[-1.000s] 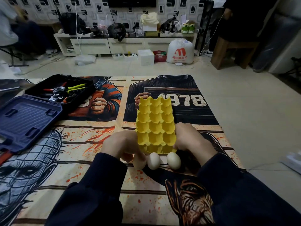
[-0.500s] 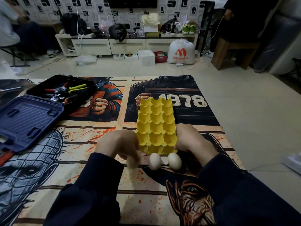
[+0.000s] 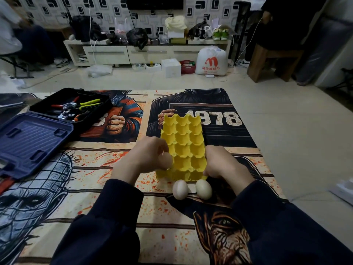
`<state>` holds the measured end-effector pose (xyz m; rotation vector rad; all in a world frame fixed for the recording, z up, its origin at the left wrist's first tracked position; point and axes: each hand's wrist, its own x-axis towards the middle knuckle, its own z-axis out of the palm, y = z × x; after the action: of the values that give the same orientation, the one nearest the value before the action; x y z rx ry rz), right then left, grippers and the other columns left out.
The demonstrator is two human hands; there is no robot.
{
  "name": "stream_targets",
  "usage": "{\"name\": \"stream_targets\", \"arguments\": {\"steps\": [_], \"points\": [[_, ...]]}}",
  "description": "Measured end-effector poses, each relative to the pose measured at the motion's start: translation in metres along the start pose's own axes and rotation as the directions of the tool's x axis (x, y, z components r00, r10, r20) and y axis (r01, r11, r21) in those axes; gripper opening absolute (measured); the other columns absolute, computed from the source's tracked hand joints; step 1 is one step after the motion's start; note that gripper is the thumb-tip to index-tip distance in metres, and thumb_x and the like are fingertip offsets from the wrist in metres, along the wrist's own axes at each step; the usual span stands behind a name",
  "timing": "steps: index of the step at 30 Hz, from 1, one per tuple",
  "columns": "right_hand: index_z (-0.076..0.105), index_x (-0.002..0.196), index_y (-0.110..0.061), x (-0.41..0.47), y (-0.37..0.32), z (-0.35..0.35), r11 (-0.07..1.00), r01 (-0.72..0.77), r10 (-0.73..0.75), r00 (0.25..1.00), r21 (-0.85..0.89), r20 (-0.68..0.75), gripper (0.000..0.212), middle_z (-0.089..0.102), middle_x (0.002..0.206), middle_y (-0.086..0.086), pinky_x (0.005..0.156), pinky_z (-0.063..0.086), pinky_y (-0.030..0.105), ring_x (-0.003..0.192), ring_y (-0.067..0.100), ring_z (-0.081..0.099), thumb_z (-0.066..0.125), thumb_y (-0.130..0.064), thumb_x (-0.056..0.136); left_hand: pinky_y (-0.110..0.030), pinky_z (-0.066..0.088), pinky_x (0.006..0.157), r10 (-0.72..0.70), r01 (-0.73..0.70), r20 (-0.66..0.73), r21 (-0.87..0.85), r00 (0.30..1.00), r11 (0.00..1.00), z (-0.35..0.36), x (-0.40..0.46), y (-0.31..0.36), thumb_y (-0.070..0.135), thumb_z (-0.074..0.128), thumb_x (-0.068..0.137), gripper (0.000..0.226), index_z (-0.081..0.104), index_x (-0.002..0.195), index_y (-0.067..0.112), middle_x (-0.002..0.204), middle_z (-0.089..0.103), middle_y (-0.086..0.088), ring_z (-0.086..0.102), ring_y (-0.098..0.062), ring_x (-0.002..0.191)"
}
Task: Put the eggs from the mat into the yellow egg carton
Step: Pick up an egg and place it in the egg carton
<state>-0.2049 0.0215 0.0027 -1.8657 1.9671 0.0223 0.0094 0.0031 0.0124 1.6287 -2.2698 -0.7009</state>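
A yellow egg carton (image 3: 183,142) lies on the printed mat (image 3: 80,188), its cups all showing bare. My left hand (image 3: 143,157) is at the carton's near left edge, shut on a pale egg (image 3: 166,160) held just above the mat beside the lower left cups. My right hand (image 3: 221,163) grips the carton's near right corner. Two more eggs rest on the mat just in front of the carton: one egg (image 3: 180,189) on the left and a paler egg (image 3: 203,188) on the right, close together.
An open blue tool case (image 3: 34,136) with pliers and screwdrivers sits on the mat at the left. Bare tile floor (image 3: 286,111) lies to the right. A white TV stand (image 3: 149,52), boxes and a white bag (image 3: 211,60) stand at the back.
My left hand has lifted one egg from the mat and carried it up and right to the carton's left edge. The right hand stays on the carton. Two eggs remain in place.
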Motion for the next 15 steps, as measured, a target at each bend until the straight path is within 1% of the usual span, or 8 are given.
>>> {"name": "stream_targets", "arguments": {"steps": [3, 5, 8, 10, 14, 15], "points": [[0.064, 0.122, -0.011, 0.0, -0.001, 0.0, 1.0, 0.003, -0.003, 1.0, 0.007, 0.002, 0.036, 0.068, 0.117, 0.012, 0.074, 0.05, 0.033, 0.104, 0.03, 0.066, 0.076, -0.008, 0.088, -0.029, 0.057, 0.066, 0.004, -0.004, 0.002, 0.05, 1.0, 0.999, 0.007, 0.004, -0.005, 0.025, 0.07, 0.078, 0.024, 0.075, 0.099, 0.017, 0.09, 0.071, -0.001, 0.065, -0.015, 0.078], [0.063, 0.122, -0.012, 0.001, -0.001, 0.0, 1.0, 0.004, -0.004, 1.0, 0.013, 0.006, 0.036, 0.067, 0.117, 0.011, 0.075, 0.051, 0.033, 0.104, 0.03, 0.066, 0.076, -0.008, 0.089, -0.027, 0.056, 0.064, -0.01, 0.009, 0.016, 0.053, 1.0, 0.999, 0.011, 0.007, -0.008, 0.025, 0.071, 0.078, 0.024, 0.075, 0.101, 0.017, 0.092, 0.071, -0.001, 0.065, -0.014, 0.078], [0.063, 0.122, -0.012, 0.001, -0.001, 0.0, 1.0, 0.001, -0.001, 1.0, 0.015, 0.004, 0.037, 0.067, 0.118, 0.011, 0.075, 0.05, 0.034, 0.105, 0.029, 0.066, 0.077, -0.008, 0.088, -0.019, 0.048, 0.057, -0.02, 0.019, 0.021, 0.071, 1.0, 0.997, 0.015, 0.011, -0.011, 0.024, 0.069, 0.08, 0.024, 0.076, 0.102, 0.017, 0.095, 0.07, -0.001, 0.061, -0.009, 0.075], [0.063, 0.121, -0.012, 0.001, -0.001, 0.0, 1.0, 0.001, -0.001, 1.0, 0.018, 0.003, 0.036, 0.066, 0.117, 0.011, 0.073, 0.049, 0.033, 0.105, 0.029, 0.066, 0.076, -0.008, 0.088, -0.018, 0.044, 0.057, -0.017, 0.015, 0.012, 0.092, 1.0, 0.996, 0.017, 0.012, -0.012, 0.026, 0.067, 0.082, 0.029, 0.075, 0.107, 0.015, 0.098, 0.067, -0.002, 0.058, -0.009, 0.075], [0.063, 0.121, -0.012, 0.0, -0.001, 0.0, 1.0, 0.007, -0.007, 1.0, 0.014, -0.001, 0.035, 0.067, 0.118, 0.012, 0.075, 0.05, 0.034, 0.106, 0.031, 0.066, 0.076, -0.008, 0.088, -0.026, 0.049, 0.068, -0.043, 0.039, 0.024, 0.141, 0.999, 0.989, 0.015, 0.012, -0.012, 0.03, 0.073, 0.084, 0.039, 0.068, 0.122, 0.018, 0.113, 0.063, -0.004, 0.058, -0.018, 0.088], [0.063, 0.121, -0.012, 0.0, -0.001, -0.001, 1.0, 0.005, -0.005, 1.0, 0.012, 0.0, 0.036, 0.066, 0.118, 0.012, 0.075, 0.049, 0.034, 0.107, 0.031, 0.065, 0.076, -0.009, 0.088, -0.028, 0.052, 0.07, -0.05, 0.047, 0.011, 0.15, 0.999, 0.988, 0.013, 0.012, -0.01, 0.031, 0.075, 0.084, 0.04, 0.067, 0.122, 0.02, 0.113, 0.063, -0.004, 0.059, -0.019, 0.09]]}}
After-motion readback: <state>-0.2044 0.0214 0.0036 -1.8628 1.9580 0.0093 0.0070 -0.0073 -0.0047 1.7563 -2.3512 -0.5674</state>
